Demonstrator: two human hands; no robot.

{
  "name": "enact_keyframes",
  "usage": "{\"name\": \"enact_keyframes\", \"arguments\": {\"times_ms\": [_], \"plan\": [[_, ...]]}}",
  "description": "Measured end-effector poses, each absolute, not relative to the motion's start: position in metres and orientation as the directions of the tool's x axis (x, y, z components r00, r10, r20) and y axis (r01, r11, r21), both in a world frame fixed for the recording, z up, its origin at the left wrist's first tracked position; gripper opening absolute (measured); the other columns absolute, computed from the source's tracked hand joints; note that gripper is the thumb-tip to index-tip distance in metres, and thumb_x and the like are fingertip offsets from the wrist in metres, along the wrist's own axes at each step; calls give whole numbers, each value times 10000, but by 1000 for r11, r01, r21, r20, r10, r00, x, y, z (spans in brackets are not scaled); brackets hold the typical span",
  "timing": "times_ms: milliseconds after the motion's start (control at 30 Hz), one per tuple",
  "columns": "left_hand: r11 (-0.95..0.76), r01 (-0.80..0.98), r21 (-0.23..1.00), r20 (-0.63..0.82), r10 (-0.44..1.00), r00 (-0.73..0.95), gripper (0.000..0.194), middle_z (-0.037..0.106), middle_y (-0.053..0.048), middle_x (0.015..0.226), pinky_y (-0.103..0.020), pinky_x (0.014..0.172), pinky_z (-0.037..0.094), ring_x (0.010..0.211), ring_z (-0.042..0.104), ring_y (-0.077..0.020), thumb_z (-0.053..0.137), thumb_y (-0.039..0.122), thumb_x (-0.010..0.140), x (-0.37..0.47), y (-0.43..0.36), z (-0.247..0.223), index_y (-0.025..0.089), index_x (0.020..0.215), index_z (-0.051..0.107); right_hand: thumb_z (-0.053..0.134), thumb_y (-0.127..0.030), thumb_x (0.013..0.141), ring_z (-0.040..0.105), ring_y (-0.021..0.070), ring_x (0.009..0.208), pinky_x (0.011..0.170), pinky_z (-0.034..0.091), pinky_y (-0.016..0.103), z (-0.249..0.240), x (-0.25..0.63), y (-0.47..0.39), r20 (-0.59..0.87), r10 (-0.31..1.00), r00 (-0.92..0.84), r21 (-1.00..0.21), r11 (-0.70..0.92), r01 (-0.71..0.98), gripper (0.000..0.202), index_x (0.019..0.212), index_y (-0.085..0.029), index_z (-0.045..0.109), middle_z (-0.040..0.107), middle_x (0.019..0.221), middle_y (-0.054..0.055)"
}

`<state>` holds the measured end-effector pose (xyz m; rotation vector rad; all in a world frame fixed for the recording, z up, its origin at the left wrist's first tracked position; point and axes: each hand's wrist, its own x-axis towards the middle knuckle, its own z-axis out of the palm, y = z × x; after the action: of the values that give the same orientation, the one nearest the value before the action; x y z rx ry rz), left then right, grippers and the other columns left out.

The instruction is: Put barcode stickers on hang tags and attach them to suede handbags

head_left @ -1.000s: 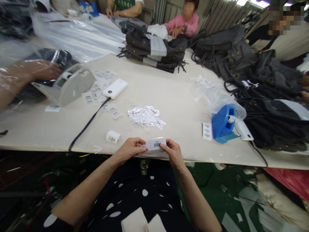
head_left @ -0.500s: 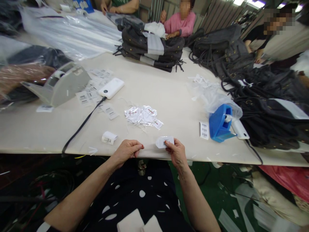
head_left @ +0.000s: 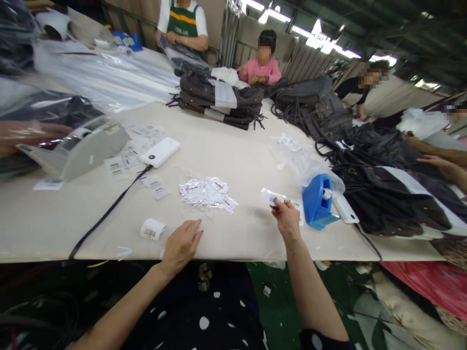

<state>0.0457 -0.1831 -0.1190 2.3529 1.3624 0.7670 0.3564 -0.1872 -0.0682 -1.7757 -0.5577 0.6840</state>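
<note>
Pinching a small white tag (head_left: 269,195) between thumb and fingers, my right hand (head_left: 287,217) has it at the near side of the table (head_left: 241,146), left of the blue tape dispenser (head_left: 316,200). A barcode strip (head_left: 300,210) shows between that hand and the dispenser. My left hand (head_left: 180,245) is low by the table's near edge, thumb and forefinger narrowly parted; something pale shows between them, but I can't tell whether they grip it.

Just beyond those fingers lies a pile of tags (head_left: 204,192) in shiny film, with a curled label (head_left: 152,229) to the left. Farther left are a white device (head_left: 160,152) on a black cord (head_left: 109,212), scattered label sheets (head_left: 156,186) and a grey tape dispenser (head_left: 95,150). Across the table sits a stack of dark bags (head_left: 219,99); behind it, a person in pink (head_left: 260,73) works with both hands raised near the bags.
</note>
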Motion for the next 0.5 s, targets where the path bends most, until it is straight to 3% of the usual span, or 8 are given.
{"name": "enact_keyframes", "arguments": {"times_ms": [167,267,333,367,433,500], "plan": [[-555,731,397,329,830,451,270,599,-113,1001,-345,804,475,902,569,-212,393,249,877,45,-185,-126,141,1060,559,614,-451,710,579,292,930,667,458,347,-59,379,-167,-45,606,795,-858,-431,280,449,968,-93,534,569,976,188],[-556,722,412,343,828,442,256,602,-100,994,-334,818,474,904,567,-199,397,234,873,45,-187,-123,163,1049,569,536,-387,783,490,321,1056,763,406,385,-69,359,-174,169,655,736,-645,-492,585,423,1098,-105,510,470,1143,217],[-549,717,429,333,834,440,255,600,-94,992,-329,819,475,905,565,-195,405,229,868,45,-187,-121,171,1054,569,448,-374,832,535,265,947,758,407,372,-81,335,-179,278,775,567,-474,-403,783,366,1097,-135,529,498,1115,175],[-545,716,437,322,837,441,256,598,-94,991,-329,814,476,900,566,-195,407,226,866,45,-187,-120,168,1057,568,414,-369,848,554,229,864,745,415,359,-88,322,-181,298,831,470,-444,-315,839,345,1078,-146,542,523,1079,149],[-536,710,456,301,844,444,261,595,-97,990,-332,806,479,895,565,-198,404,220,863,45,-187,-119,162,1061,566,375,-354,867,555,183,769,741,429,335,-97,294,-178,304,905,298,-496,-117,861,320,1033,-153,561,564,1004,110],[-532,700,476,291,847,445,264,591,-97,992,-337,808,477,897,562,-198,402,215,860,44,-187,-118,166,1065,562,358,-334,876,546,190,843,787,423,336,-102,267,-168,335,925,177,-525,27,851,313,1010,-147,569,584,975,104]]}}
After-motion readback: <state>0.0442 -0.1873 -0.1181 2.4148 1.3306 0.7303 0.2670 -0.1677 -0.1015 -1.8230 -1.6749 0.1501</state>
